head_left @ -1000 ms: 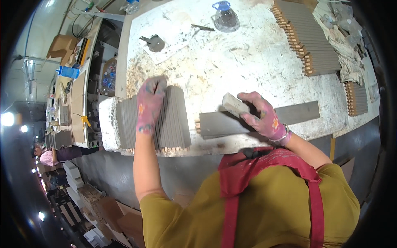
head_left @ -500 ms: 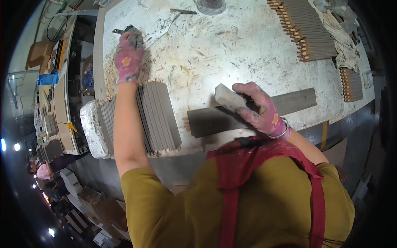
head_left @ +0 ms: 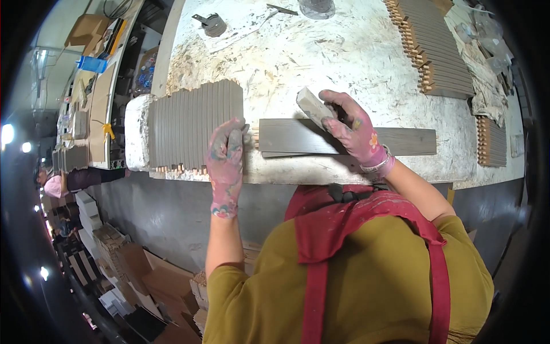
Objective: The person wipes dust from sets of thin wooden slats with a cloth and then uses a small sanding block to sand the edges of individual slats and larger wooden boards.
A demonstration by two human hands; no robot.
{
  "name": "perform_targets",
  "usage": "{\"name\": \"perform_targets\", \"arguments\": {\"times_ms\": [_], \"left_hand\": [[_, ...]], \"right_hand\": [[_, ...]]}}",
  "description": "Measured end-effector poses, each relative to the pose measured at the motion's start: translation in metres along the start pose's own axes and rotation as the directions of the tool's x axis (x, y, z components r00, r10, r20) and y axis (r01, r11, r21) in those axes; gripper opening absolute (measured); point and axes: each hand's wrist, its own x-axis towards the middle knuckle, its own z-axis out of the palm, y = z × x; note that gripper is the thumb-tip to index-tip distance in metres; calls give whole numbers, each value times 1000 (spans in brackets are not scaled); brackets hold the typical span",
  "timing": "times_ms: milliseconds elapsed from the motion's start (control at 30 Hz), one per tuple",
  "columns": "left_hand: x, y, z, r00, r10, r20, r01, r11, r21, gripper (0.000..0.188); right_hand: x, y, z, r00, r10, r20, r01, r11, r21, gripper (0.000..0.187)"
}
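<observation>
My right hand (head_left: 356, 129), in a stained pink floral glove, grips a pale grey rectangular block (head_left: 311, 108) between thumb and fingers. Block and hand are over grey boards (head_left: 407, 141) lying crosswise on the table, with wooden dowels at their left end. Close to that end is my left hand (head_left: 226, 157), gloved alike, its fingers curled together; anything in them is too small or hidden to make out. It is beside the right end of a row of grey boards (head_left: 192, 117) packed side by side, with dowels along the near edge.
On the stained white table (head_left: 298, 63), a small dark tub (head_left: 213, 25) with a flat tool stands far left. A grey round container (head_left: 317, 7) is at the far edge. More dowelled boards (head_left: 435, 51) are stacked at right, beside crumpled cloth (head_left: 487, 94). Cartons (head_left: 166, 281) stand at lower left.
My left hand has come back from the tub at the far left to the gap between the packed boards and the lying ones. My right hand still holds the block.
</observation>
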Motion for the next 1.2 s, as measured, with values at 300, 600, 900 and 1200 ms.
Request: {"name": "perform_targets", "arguments": {"times_ms": [300, 600, 900, 1200], "left_hand": [[-64, -18, 39, 919, 395, -6, -304, 717, 628, 66], [13, 28, 25, 882, 438, 175, -471, 800, 372, 39], [73, 133, 228, 576, 353, 737, -579, 813, 62, 46], [108, 163, 569, 353, 277, 894, -520, 852, -59, 69]], "right_hand": [[4, 4, 4, 998, -13, 62, 8, 997, 78, 42], [-13, -7, -45, 981, 190, -46, -175, 959, 222, 46], [-141, -40, -254, 684, 234, -691, -92, 967, 236, 56], [-272, -17, -336, 407, 355, -842, -20, 925, 380, 45]]}}
